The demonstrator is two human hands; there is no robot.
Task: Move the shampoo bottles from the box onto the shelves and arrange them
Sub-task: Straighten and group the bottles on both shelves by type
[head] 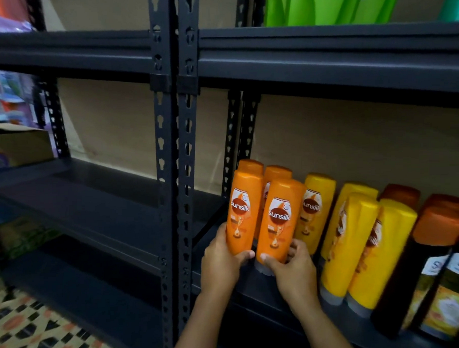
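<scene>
Both hands are on the orange shampoo bottles at the left end of the dark metal shelf [254, 296]. Left hand [221, 261] grips the bottom of one orange bottle [243, 212], right hand [293, 265] grips the one beside it [278, 221]. Yellow bottles [357, 242] stand just to their right, then dark bottles with orange caps [432, 270].

Far left of the grip we see a cardboard box [16, 146], below it a patterned floor [32, 332], and above right, green packs [321, 4].
</scene>
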